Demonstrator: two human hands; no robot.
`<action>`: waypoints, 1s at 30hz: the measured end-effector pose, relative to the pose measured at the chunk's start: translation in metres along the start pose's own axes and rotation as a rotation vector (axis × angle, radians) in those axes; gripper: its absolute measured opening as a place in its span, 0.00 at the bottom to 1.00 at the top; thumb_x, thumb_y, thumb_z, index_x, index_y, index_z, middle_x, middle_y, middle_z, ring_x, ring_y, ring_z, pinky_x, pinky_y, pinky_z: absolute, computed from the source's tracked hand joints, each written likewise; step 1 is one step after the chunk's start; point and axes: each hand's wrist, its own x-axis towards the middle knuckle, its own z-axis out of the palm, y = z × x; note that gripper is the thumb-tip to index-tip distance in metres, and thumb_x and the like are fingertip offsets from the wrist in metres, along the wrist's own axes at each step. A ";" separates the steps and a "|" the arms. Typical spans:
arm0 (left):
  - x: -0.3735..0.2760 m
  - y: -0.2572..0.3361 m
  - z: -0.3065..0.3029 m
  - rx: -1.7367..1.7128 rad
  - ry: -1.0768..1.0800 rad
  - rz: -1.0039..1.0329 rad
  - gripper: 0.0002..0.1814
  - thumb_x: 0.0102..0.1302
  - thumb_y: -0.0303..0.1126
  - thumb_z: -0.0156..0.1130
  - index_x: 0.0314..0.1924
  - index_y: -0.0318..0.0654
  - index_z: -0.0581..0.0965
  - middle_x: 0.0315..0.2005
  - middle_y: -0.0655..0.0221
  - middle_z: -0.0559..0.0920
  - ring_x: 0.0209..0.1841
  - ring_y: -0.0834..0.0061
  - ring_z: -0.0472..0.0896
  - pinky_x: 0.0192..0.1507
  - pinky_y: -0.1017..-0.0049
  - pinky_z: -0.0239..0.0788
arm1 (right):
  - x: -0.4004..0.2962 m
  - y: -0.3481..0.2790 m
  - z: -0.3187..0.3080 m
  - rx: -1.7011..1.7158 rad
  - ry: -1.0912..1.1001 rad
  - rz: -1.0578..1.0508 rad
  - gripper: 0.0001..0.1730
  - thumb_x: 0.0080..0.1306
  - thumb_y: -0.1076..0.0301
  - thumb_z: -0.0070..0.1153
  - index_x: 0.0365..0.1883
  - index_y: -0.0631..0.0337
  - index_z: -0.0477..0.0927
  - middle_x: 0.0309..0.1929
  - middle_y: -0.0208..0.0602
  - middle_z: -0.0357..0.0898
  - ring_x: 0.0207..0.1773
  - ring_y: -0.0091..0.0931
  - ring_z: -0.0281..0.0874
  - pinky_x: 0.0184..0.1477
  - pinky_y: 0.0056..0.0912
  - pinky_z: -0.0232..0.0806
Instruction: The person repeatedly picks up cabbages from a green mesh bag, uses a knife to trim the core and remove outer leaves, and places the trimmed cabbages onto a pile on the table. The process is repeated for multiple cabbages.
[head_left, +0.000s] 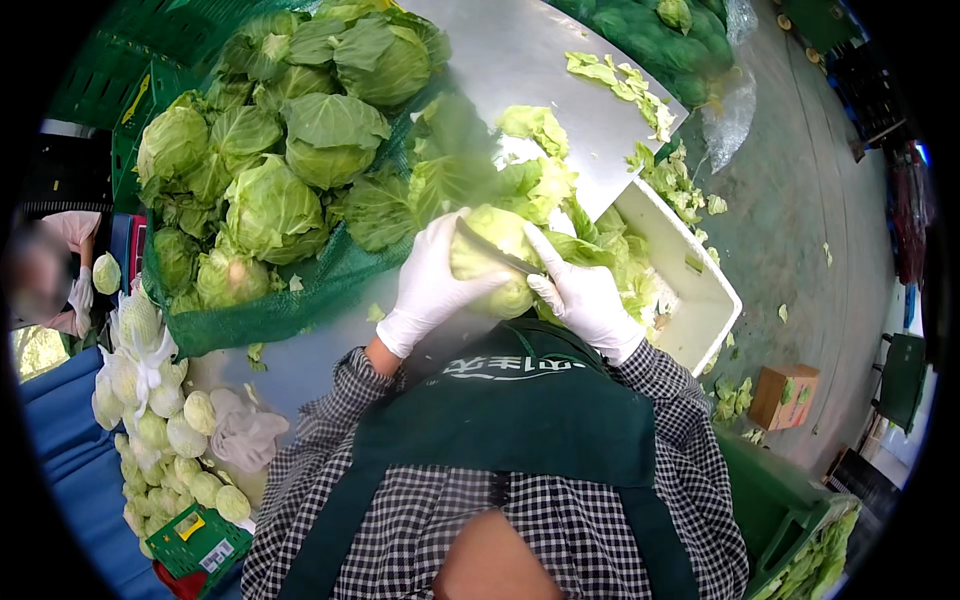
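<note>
A pale green cabbage head is held in front of my apron, with my gloved left hand gripping its left side. My gloved right hand grips a knife, whose dark blade lies across the top of the cabbage. The knife's handle is mostly hidden inside the right hand. Cut-off cabbage leaves lie just beyond the hands on the metal table. More loose leaves fill part of a white foam box at the right, below the table's edge.
Several untrimmed cabbages sit in green netting on the left. Paler cabbages are piled at lower left near a green crate. Another person's gloved hand shows at far left. A cardboard box stands on the leaf-strewn floor.
</note>
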 end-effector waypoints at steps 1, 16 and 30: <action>0.000 0.000 0.000 -0.010 -0.017 -0.009 0.51 0.48 0.56 0.77 0.67 0.36 0.67 0.61 0.54 0.73 0.63 0.56 0.71 0.65 0.63 0.63 | 0.001 0.001 0.002 -0.017 0.043 -0.042 0.39 0.71 0.53 0.53 0.77 0.47 0.54 0.26 0.39 0.79 0.26 0.37 0.79 0.28 0.38 0.70; -0.007 0.006 0.007 0.091 0.016 0.158 0.50 0.45 0.51 0.78 0.67 0.38 0.68 0.61 0.56 0.73 0.62 0.56 0.71 0.66 0.62 0.61 | 0.027 0.030 -0.001 0.483 0.285 0.338 0.23 0.75 0.59 0.49 0.66 0.52 0.73 0.32 0.36 0.83 0.24 0.25 0.77 0.30 0.29 0.70; -0.051 -0.020 0.005 -0.254 0.113 -0.180 0.58 0.49 0.51 0.77 0.74 0.37 0.56 0.67 0.48 0.64 0.69 0.53 0.65 0.68 0.62 0.60 | -0.006 0.003 0.016 0.564 0.089 0.192 0.33 0.74 0.57 0.50 0.75 0.52 0.58 0.38 0.48 0.83 0.30 0.34 0.82 0.38 0.34 0.73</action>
